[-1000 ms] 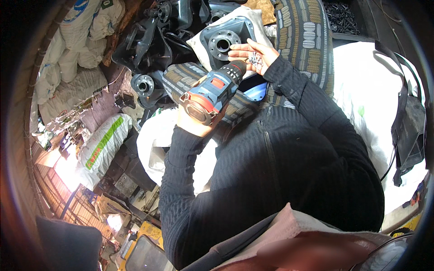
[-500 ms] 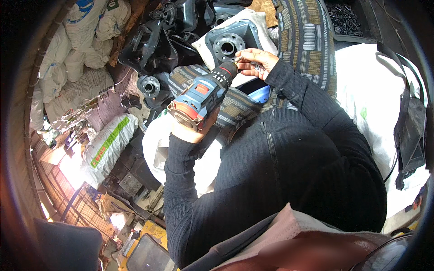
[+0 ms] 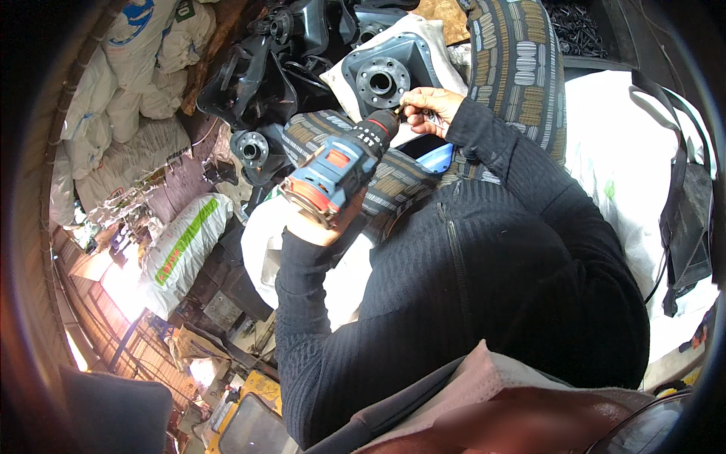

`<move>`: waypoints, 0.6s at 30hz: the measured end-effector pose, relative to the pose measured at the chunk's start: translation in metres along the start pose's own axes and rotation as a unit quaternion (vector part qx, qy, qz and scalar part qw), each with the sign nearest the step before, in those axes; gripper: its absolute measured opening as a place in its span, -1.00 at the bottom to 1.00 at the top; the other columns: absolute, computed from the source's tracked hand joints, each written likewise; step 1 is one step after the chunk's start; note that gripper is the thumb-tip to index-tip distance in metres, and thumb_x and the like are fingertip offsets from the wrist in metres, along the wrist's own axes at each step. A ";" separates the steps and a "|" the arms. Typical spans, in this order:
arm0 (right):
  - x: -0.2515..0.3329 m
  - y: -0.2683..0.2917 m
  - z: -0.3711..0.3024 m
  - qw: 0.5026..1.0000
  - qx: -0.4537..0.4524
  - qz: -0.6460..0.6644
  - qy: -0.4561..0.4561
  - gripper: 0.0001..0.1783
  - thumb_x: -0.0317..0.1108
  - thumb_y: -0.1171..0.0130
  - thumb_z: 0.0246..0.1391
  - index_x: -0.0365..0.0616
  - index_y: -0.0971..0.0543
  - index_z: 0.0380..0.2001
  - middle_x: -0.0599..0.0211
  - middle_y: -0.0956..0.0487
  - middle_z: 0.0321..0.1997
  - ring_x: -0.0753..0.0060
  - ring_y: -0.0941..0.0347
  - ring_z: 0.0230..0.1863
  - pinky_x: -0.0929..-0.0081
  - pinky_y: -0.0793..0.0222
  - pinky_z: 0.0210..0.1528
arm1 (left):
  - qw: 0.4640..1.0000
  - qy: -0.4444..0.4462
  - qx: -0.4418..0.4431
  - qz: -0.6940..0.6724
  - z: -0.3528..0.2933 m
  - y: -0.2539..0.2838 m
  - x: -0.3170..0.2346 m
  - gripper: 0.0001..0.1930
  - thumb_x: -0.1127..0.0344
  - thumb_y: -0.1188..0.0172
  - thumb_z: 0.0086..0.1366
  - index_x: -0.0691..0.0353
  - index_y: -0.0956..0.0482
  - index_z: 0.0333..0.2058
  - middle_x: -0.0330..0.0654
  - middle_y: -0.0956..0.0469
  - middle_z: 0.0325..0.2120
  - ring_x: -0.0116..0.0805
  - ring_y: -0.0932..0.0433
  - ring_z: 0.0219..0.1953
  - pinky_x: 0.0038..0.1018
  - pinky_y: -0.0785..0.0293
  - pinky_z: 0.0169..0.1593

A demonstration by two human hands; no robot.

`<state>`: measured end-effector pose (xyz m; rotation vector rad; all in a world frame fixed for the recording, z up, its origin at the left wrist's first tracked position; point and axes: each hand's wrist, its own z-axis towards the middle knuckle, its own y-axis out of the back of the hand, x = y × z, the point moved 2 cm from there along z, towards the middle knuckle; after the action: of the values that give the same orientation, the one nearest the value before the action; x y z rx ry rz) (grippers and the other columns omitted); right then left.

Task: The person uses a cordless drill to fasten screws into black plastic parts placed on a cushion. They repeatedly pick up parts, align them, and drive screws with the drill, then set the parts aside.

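Observation:
A blue, red and black cordless drill (image 3: pixel 335 168) points up and to the right, and my left hand (image 3: pixel 321 229) is wrapped round its grip under the body. At the chuck, the fingers of my right hand (image 3: pixel 437 104) pinch together by the drill's tip. Small silvery screws or bolts (image 3: pixel 435 121) show between those fingers; their exact kind is hard to make out. Just beyond the tip lies a dark metal housing with a round holed flange (image 3: pixel 366 80), resting on a white pad (image 3: pixel 335 77). Whether the tip touches the flange cannot be seen.
More black metal housings (image 3: pixel 253 87) pile up at the far left. A patterned cushion (image 3: pixel 522 83) curves along the right, with a blue dish-like thing (image 3: pixel 435 160) near my lap. Dark bolts fill a bin (image 3: pixel 575 30) at far right. White sacks (image 3: pixel 181 253) stand left.
My right hand and the drill's front end have shifted slightly to the right. The drill's body has rolled a little in my left hand.

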<state>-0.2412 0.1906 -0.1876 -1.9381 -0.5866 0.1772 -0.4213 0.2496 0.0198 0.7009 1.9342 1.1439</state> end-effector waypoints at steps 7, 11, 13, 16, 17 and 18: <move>-0.002 0.003 0.011 0.995 -0.099 -0.006 -0.033 -0.75 -0.15 -0.06 0.17 -0.12 -0.49 -0.38 0.56 -0.47 -0.60 0.71 -0.40 -0.63 0.74 -0.39 -0.62 | 0.998 -0.008 0.024 0.055 0.003 -0.026 0.020 -0.59 0.20 -0.18 0.03 0.08 -0.44 -0.10 -0.15 -0.52 -0.23 -0.15 -0.50 -0.14 -0.28 -0.40 -0.02; 0.003 0.034 0.019 0.960 -0.251 -0.103 0.070 -0.66 -0.02 -0.14 0.10 -0.09 -0.56 -0.43 0.71 -0.19 -0.70 0.84 0.03 -0.79 0.75 0.12 -0.79 | 0.995 0.015 0.014 0.103 0.033 -0.008 0.025 -0.64 0.29 -0.23 -0.08 0.13 -0.51 -0.21 -0.12 -0.54 -0.33 -0.07 -0.52 -0.22 -0.27 -0.44 -0.13; 0.005 0.047 0.022 0.951 -0.250 -0.129 0.130 -0.67 -0.04 -0.18 0.07 -0.11 -0.58 -0.42 0.68 -0.30 -0.68 0.80 -0.10 -0.75 0.72 -0.03 -0.74 | 0.998 -0.020 -0.051 -0.001 0.048 0.010 0.025 -0.65 0.35 -0.24 0.03 0.20 -0.50 -0.16 -0.16 -0.56 -0.30 -0.22 -0.55 -0.26 -0.31 -0.45 -0.19; -0.011 0.057 0.051 0.884 -0.299 -0.201 0.299 -0.66 -0.06 -0.24 0.01 -0.14 -0.60 -0.39 0.62 -0.42 -0.62 0.75 -0.24 -0.65 0.69 -0.19 -0.61 | 0.995 0.080 0.033 -0.050 0.062 0.006 0.042 -0.63 0.27 -0.24 0.02 0.13 -0.48 -0.14 -0.17 -0.52 -0.22 -0.19 -0.51 -0.17 -0.32 -0.42 -0.09; -0.008 0.053 0.046 0.868 -0.320 -0.290 0.245 -0.61 -0.05 -0.33 -0.09 -0.17 -0.61 -0.38 0.54 -0.51 -0.55 0.69 -0.34 -0.54 0.67 -0.28 -0.46 | 0.992 0.099 0.053 -0.052 0.066 0.008 0.043 -0.60 0.23 -0.24 0.01 0.09 -0.46 -0.13 -0.17 -0.51 -0.18 -0.16 -0.50 -0.13 -0.33 -0.41 -0.04; -0.009 0.051 0.047 0.872 -0.317 -0.309 0.211 -0.60 -0.04 -0.35 -0.13 -0.17 -0.61 -0.39 0.54 -0.50 -0.56 0.69 -0.33 -0.55 0.66 -0.27 -0.47 | 0.994 0.087 0.064 -0.016 0.069 0.004 0.049 -0.57 0.21 -0.25 0.01 0.10 -0.44 -0.10 -0.17 -0.50 -0.17 -0.17 -0.50 -0.13 -0.34 -0.40 -0.03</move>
<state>-0.2504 0.2083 -0.2545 -2.1835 -1.0129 -0.9309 -0.3905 0.3212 -0.0139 0.6523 2.1729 1.0993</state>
